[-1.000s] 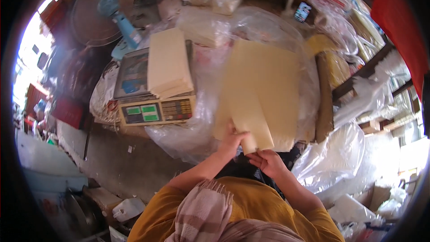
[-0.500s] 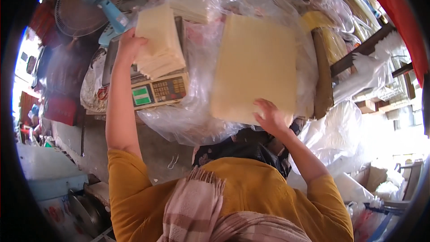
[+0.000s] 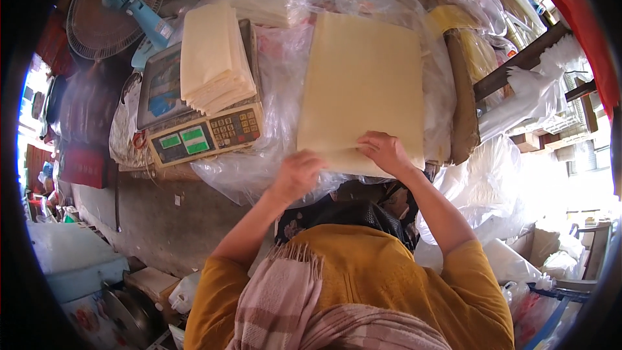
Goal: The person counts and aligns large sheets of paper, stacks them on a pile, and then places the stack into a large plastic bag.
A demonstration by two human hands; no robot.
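While the cream sheet (image 3: pixel 363 78) lies flat with clear plastic film (image 3: pixel 280 120) on both sides of it, the left hand (image 3: pixel 298 172) and the right hand (image 3: pixel 387 152) are positioned at its near end.

Left hand: located at the near-left corner, fingers curled inward. The outline is blurred, so whether it pinches the edge cannot be determined. Right hand: palm down above the near end, fingers bent, fingertips on or just above the surface; contact and grip cannot be confirmed. A faint pale line runs between the two sets of fingertips and may be a raised edge.

Step in hand: judged from hand placement, taking up the near edge of the sheet. Whether further layers lie underneath cannot be read from this view.

Next move: it calls for a light pinch on one layer only, with both hands level, so that the edge lifts evenly and without creasing. Check that no second layer clings.

Adjacent equipment: a weighing scale (image 3: pixel 214 146) sits to the left, apart from the sheet, its display (image 3: pixel 194 140) lit green. A stack of narrow cream pieces (image 3: pixel 208 52) rests on the scale, layered end toward the near side; neither hand touches it.
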